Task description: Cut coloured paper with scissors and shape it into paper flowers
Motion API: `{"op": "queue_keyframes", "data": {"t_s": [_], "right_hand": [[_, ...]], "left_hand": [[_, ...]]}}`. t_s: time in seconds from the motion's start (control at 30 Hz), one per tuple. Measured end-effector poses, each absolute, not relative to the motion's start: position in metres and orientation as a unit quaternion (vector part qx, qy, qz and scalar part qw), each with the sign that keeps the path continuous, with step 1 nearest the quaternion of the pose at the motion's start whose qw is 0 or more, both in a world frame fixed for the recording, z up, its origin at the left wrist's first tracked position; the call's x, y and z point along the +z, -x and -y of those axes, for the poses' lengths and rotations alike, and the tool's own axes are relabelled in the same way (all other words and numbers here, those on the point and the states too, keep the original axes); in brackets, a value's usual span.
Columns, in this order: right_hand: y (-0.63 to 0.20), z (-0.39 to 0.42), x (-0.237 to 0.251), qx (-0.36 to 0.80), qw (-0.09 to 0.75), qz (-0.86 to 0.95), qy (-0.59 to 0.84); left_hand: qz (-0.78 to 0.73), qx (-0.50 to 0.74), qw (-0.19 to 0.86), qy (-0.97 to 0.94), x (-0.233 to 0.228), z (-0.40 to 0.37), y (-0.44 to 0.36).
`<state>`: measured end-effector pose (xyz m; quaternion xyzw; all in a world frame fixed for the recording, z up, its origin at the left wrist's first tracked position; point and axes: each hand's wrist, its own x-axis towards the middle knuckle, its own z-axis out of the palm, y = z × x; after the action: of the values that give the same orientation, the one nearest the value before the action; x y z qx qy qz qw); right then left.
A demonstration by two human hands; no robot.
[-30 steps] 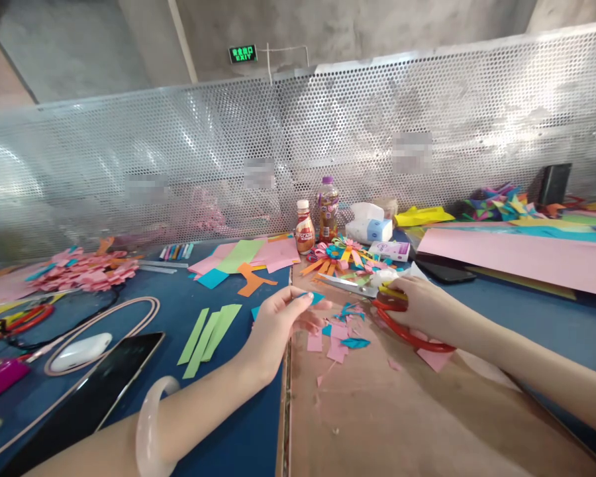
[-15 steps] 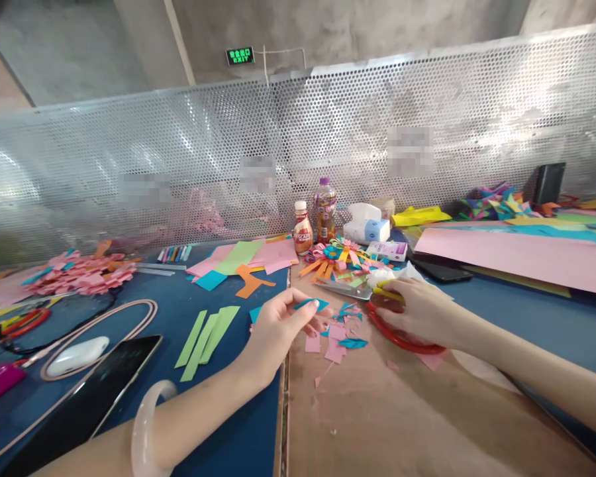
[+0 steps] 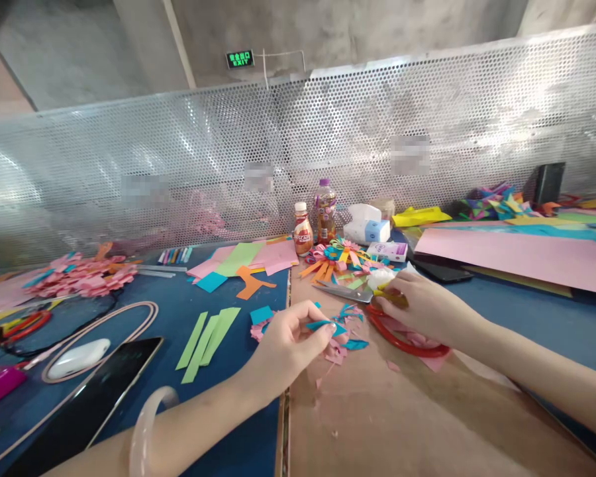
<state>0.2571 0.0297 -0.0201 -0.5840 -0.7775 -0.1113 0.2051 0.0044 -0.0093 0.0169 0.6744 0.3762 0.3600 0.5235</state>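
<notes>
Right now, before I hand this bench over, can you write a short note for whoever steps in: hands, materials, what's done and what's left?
Left hand: pinching a small teal paper strip over the scrap pile.
Right hand: resting on the red-handled scissors, gripping a yellow piece; blades lie flat on the brown board.
Done: pink and teal offcuts already cut; a looped paper flower sits behind.
Left: green strips on the blue mat remain uncut.

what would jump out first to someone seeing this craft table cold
Probably the left hand at centre, pinching a small teal paper strip over a heap of pink and teal paper scraps. Just right of it, the right hand rests on red-handled scissors, and a long perforated metal screen fills the background.
</notes>
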Motion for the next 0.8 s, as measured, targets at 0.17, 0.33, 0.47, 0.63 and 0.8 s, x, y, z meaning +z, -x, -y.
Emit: {"op": "queue_keyframes", "data": {"t_s": [0.17, 0.33, 0.47, 0.63, 0.8], "right_hand": [[-0.240, -0.011, 0.001, 0.084, 0.288, 0.774, 0.557], [-0.215, 0.016, 0.009, 0.413, 0.309, 0.710, 0.480], [-0.208, 0.022, 0.003, 0.496, 0.321, 0.658, 0.467], [-0.208, 0.018, 0.000, 0.490, 0.306, 0.668, 0.469], [-0.208, 0.019, -0.001, 0.492, 0.303, 0.664, 0.474]], "left_hand": [[-0.388, 0.358, 0.502, -0.685, 0.013, 0.006, -0.003], [-0.403, 0.359, 0.486, -0.687, 0.012, 0.004, -0.004], [-0.405, 0.349, 0.477, -0.697, 0.013, 0.003, -0.004], [-0.409, 0.333, 0.481, -0.700, 0.014, 0.003, -0.005], [-0.413, 0.336, 0.470, -0.704, 0.014, 0.002, -0.007]]}}
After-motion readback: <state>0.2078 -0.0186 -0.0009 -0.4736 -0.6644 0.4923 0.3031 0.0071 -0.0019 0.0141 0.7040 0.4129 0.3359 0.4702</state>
